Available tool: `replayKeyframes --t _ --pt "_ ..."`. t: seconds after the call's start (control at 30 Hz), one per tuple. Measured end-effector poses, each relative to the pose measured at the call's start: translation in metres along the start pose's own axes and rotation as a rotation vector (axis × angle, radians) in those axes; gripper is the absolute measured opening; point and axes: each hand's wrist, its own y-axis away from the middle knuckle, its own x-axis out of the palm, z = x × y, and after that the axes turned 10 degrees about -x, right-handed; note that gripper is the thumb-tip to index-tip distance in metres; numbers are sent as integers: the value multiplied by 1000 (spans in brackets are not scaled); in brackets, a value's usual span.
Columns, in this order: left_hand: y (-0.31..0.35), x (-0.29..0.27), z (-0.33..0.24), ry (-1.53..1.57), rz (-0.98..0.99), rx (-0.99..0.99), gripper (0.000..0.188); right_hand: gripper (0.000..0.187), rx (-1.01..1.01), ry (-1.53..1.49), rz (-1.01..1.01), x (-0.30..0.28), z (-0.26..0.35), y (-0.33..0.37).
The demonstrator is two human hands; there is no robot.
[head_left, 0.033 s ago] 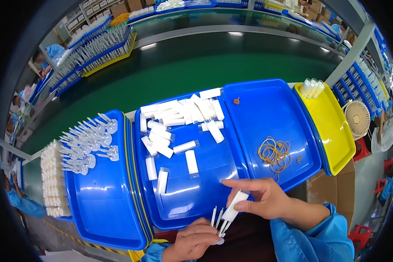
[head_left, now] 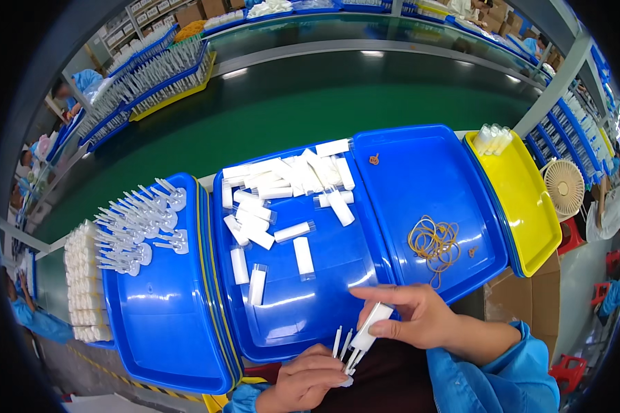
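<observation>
At the lower middle, my left hand (head_left: 304, 380) is closed on a pronged piece (head_left: 348, 347), a small base with several thin white prongs standing up from it. My right hand (head_left: 420, 316) pinches a white sleeve (head_left: 372, 325) with a clear film end between thumb and fingers. The sleeve tilts over the prongs on the right side of the piece; how far it sits over them is hard to see. Just beyond my hands, a blue tray (head_left: 324, 303) carries many loose white sleeves (head_left: 303, 258), mostly heaped at its far side.
To the left, another blue tray (head_left: 158, 323) bears a cluster of pronged pieces (head_left: 134, 224), with stacked white bundles (head_left: 86, 282) beside it. A right-hand blue tray (head_left: 420, 179) holds rubber bands (head_left: 434, 244). Farther right are a yellow tray (head_left: 523, 199) and a fan (head_left: 563, 187). A green conveyor (head_left: 310, 96) runs behind.
</observation>
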Motion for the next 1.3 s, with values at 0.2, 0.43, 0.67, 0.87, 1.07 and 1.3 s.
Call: replayKeyframes --t 0.2,0.43,0.67,0.87,1.07,1.3 --pt "11 -3 0 -76 -43 -4 8 48 35 -77 5 10 6 -2" --pt "11 -2 -4 -88 -293 -161 21 50 -75 92 139 20 9 -15" --pt "6 -2 5 267 -291 -197 18 58 -63 68 107 33 8 -25" --pt "1 2 -4 314 -319 -292 17 49 -92 92 -172 49 -9 -18" --pt "10 4 10 369 -359 -211 18 35 -238 335 59 39 8 -40" --pt "4 -18 4 219 -429 -47 20 40 -660 1265 526 5 -4 -113"
